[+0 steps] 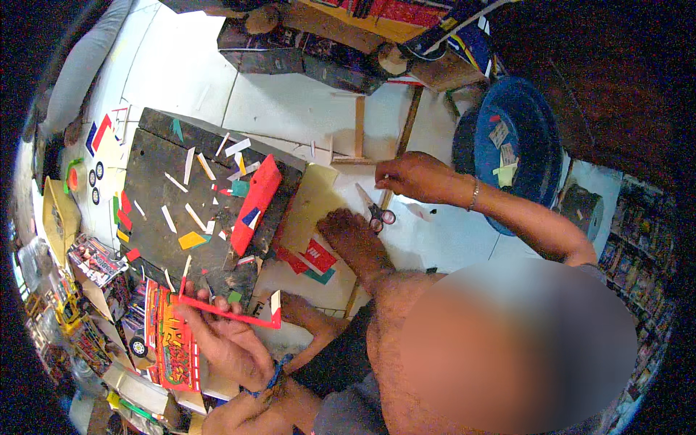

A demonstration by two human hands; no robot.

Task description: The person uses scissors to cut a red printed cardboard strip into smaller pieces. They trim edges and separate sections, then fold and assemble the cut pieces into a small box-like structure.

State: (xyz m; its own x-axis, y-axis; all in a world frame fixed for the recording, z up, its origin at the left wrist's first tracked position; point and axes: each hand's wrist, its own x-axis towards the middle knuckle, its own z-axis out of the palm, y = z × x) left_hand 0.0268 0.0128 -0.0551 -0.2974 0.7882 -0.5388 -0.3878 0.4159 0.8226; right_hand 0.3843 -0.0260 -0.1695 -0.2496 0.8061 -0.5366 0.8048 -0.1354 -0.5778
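My left hand point(230, 337), palm up, has its fingers curled round a thin red strip point(243, 316) with an upright piece at each end. Beside that hand is a red and yellow decorated toy truck panel point(174, 337). Above the floor, my right hand point(417, 177) has its fingers pressed together; whatever lies in them is hidden. Just below it, scissors point(376, 213) with dark handles rest by my bare foot point(362, 243). On a dark, low wooden board point(156, 152) lie a long red piece point(262, 192) and many small white, yellow and green scraps.
A blue basin point(500, 206) with paper scraps stands at the right. Red and green pieces point(308, 259) lie near my feet. Small black wheels point(95, 177) sit left of the board. Boxes point(297, 61) line the far side. Another person's leg point(87, 65) shows at upper left.
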